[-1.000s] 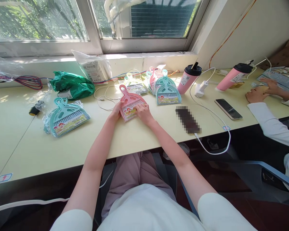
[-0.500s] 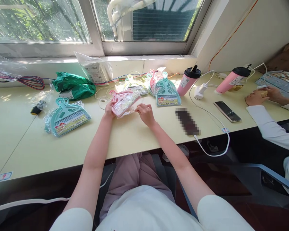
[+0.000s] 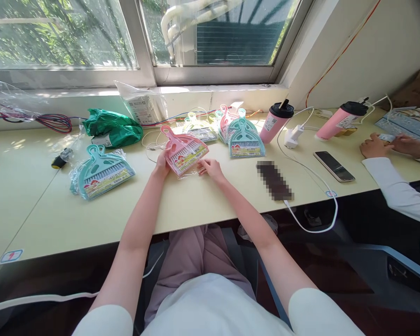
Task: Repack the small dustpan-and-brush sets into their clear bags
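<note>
My left hand [image 3: 163, 163] is closed on the left edge of a pink dustpan and brush set [image 3: 185, 148] in clear plastic, held tilted above the table with its label facing me. At the lower right edge of its plastic wrapper [image 3: 188, 174], the curled fingers of my right hand [image 3: 210, 169] pinch the film; the fingertips show only in part. To the left lies a stack of wrapped mint-green dustpan sets [image 3: 105, 173]. Behind and right of my hands are another mint-green set [image 3: 246, 140], a pink set [image 3: 227, 116] and a yellow-green set [image 3: 198, 125].
A green plastic bag [image 3: 114, 128] and a black-and-yellow tool [image 3: 61, 159] lie left. Two pink cups [image 3: 275, 122], a white charger [image 3: 294, 136], a phone [image 3: 334, 165] and a blurred-out dark object [image 3: 275, 181] with a cable stand or lie right. Another person's hands [image 3: 376, 145] work at far right.
The pink dustpan set has turned so that its brush and label face me more fully. My right hand has stayed near its lower right edge. The view has shifted slightly.
</note>
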`<state>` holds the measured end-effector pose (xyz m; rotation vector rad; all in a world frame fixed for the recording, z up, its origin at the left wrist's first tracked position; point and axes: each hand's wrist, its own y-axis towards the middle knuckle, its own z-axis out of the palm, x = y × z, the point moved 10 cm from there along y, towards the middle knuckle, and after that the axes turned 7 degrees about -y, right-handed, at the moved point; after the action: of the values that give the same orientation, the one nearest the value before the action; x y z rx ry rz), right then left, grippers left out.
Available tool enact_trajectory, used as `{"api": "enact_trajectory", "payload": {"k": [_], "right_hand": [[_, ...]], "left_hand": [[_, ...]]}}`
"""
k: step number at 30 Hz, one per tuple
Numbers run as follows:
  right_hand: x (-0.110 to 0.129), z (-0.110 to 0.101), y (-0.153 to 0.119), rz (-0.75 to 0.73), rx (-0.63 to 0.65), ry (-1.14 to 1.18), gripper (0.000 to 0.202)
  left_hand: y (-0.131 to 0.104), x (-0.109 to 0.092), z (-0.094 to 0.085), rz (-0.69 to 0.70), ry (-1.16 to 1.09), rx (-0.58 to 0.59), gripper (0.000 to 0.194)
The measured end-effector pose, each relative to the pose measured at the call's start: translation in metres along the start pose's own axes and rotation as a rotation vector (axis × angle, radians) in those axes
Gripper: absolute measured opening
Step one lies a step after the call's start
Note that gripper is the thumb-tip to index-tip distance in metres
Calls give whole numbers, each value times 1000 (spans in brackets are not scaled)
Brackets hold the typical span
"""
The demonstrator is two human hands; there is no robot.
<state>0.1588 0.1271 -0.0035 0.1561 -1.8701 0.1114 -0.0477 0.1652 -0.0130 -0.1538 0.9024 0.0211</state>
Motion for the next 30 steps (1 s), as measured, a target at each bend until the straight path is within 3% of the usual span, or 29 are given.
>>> {"api": "enact_trajectory", "payload": {"k": [2, 7, 13, 21, 25, 30], "right_hand": [[-16, 3, 5, 125, 30, 197, 27], [-21, -11, 5, 169, -82, 429, 27], [-25, -19, 1, 235, -187, 501, 27], [-17, -13, -1, 249, -128, 513, 24], [-16, -19, -1, 233, -117, 525, 26], [-19, -39, 1, 227, -182, 655, 29]], "left_hand": [[-2, 4, 4, -16, 4, 16, 29], [-8, 9, 13, -57, 84, 93, 32], [-10, 18, 12, -138, 179, 127, 32], [2, 7, 6, -19, -24, 16, 51], [0, -20, -18, 65, -88, -74, 54], [-13, -83, -74, 298, -119, -350, 55]]}}
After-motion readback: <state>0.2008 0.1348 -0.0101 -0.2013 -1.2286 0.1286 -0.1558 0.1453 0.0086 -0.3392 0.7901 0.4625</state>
